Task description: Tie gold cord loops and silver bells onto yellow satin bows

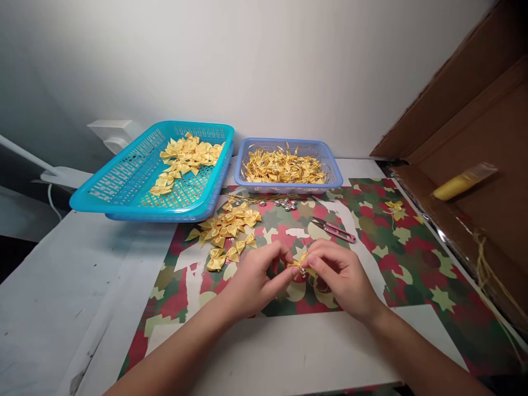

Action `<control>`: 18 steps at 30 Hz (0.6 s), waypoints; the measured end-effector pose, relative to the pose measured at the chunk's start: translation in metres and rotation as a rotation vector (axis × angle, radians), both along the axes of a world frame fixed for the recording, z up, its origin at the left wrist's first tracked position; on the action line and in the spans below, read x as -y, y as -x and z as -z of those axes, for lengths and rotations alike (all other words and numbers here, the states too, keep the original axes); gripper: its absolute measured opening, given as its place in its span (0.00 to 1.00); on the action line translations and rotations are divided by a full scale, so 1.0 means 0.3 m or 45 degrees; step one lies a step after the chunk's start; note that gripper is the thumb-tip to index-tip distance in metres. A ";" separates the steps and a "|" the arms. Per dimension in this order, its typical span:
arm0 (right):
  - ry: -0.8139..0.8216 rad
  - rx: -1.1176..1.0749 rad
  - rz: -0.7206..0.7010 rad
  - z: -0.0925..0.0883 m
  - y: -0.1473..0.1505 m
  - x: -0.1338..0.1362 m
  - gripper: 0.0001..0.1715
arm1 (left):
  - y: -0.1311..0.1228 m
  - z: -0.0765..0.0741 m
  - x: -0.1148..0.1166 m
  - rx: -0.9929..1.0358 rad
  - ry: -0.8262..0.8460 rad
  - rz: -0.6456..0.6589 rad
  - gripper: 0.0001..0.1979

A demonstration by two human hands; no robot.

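Note:
My left hand (259, 278) and my right hand (341, 275) meet over the patterned mat (412, 258), both pinched on one small yellow ribbon bow (300, 263) with a little silver bell (303, 271) hanging under it. A loose heap of yellow bows (229, 228) lies just left of my left hand. Several silver bells (286, 204) lie on the mat beyond my hands. Pink thread snips (336, 231) rest just beyond my right hand.
A turquoise basket (124, 187) with yellow bows stands at the back left. A blue basket (334, 176) of bows with gold thread stands at the back middle. A cardboard box (474, 126) with a yellow spool (462, 184) flanks the right. One bow (395, 206) lies apart.

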State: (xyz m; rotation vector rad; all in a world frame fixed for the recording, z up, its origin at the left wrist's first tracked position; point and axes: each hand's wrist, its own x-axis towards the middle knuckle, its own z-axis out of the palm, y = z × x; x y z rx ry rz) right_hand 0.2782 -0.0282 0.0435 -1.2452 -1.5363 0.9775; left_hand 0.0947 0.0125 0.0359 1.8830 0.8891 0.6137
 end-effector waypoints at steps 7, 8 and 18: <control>-0.065 -0.050 0.091 0.026 0.009 0.011 0.14 | 0.002 0.006 -0.004 0.024 0.145 0.004 0.11; -0.062 -0.074 0.118 0.032 0.012 0.013 0.14 | 0.003 0.007 -0.004 0.035 0.160 -0.011 0.11; -0.028 -0.159 0.174 0.062 0.018 0.003 0.13 | -0.008 0.033 -0.005 0.320 0.462 -0.177 0.11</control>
